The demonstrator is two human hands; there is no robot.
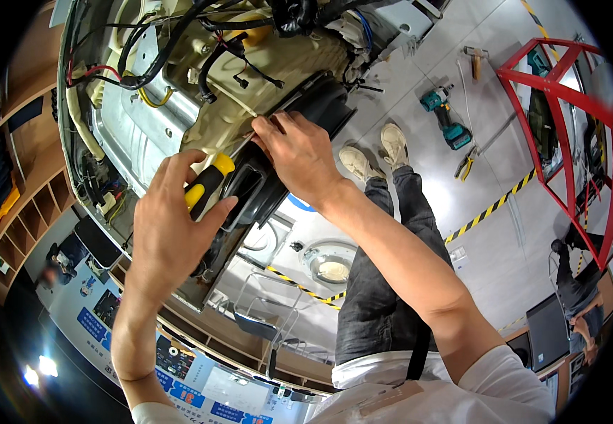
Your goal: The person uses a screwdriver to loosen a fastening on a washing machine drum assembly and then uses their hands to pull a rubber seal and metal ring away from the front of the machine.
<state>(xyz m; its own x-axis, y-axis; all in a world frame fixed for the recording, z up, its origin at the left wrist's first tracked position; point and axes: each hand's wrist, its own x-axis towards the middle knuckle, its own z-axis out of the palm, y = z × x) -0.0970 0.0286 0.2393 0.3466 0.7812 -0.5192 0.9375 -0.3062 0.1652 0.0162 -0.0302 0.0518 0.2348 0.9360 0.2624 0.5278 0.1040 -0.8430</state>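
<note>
My left hand [176, 219] grips a yellow-and-black screwdriver [211, 177] by its handle, its metal shaft angled up toward my other hand. My right hand [296, 152] has its fingers curled at the shaft's far end, against the inside of an appliance-like cream and metal housing [264, 60]; what they pinch is hidden. Below the screwdriver lies a black plastic frame [245, 189], beside a dark curved rim [331, 102]. Cables [155, 71] and loose connectors hang over a silver bracket [159, 120] at the upper left of the housing.
A cordless power tool [448, 116], pliers [466, 164] and a hammer [476, 65] lie on the tiled floor [490, 205] near my feet. A red metal frame [554, 85] stands right. Wooden shelving [45, 205] lines the left. Other people [580, 311] appear at both edges.
</note>
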